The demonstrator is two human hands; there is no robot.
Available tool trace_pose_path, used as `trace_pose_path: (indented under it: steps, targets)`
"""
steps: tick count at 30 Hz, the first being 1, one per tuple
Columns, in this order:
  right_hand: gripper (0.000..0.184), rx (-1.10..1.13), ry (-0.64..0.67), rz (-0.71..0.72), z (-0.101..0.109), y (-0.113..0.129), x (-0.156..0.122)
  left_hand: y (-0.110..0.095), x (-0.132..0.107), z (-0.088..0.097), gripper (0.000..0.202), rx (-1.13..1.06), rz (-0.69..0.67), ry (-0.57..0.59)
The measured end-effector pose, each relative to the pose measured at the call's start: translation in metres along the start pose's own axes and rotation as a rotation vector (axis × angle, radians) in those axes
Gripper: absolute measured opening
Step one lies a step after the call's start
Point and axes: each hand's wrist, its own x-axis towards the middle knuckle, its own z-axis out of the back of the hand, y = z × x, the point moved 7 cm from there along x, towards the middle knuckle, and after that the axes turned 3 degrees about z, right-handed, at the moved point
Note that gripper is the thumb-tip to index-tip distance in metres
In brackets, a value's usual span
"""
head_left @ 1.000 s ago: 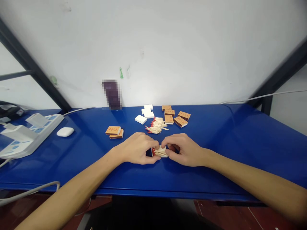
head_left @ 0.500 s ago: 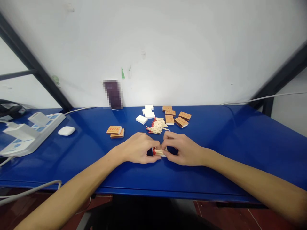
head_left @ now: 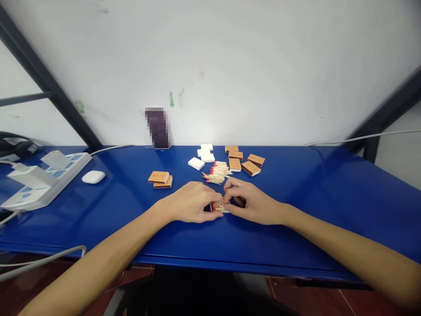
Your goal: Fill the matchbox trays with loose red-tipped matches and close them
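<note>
L hand [head_left: 192, 202] & R hand [head_left: 255, 204], fingers pinched shut on match tray [head_left: 219, 207]: prob. light, thin card, crushable; best held by long sides, level.

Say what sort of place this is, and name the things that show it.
Probably a simple indoor bench for handwork: a blue table against a white wall, orange matchboxes and loose matches spread on it, and a power strip at the left edge.

One head-worn view looks forward and down across the blue tabletop [head_left: 312, 197] toward the white wall [head_left: 246, 66]. Both forearms enter from the near edge; the hands meet close to the camera, at centre.
</note>
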Motion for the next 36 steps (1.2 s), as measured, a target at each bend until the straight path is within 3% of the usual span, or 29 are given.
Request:
trace_pose_path:
  steps: [11,17,25,36]
  targets:
    - [0.006,-0.011,-0.037,0.012,0.0,-0.002,0.001,0.007,0.001,-0.001,0.028,0.064,0.084,-0.011]
    - [0.012,0.007,-0.026,-0.003,-0.001,-0.004,0.0,0.007,0.001,-0.003,0.027,0.042,0.063,0.02]
    - [0.004,0.032,0.019,0.042,0.001,0.005,0.0,0.006,0.001,-0.001,0.026,0.04,0.08,0.018]
    - [0.014,-0.045,0.053,0.039,-0.003,0.007,-0.001,0.007,0.001,-0.001,0.028,0.005,0.08,0.006]
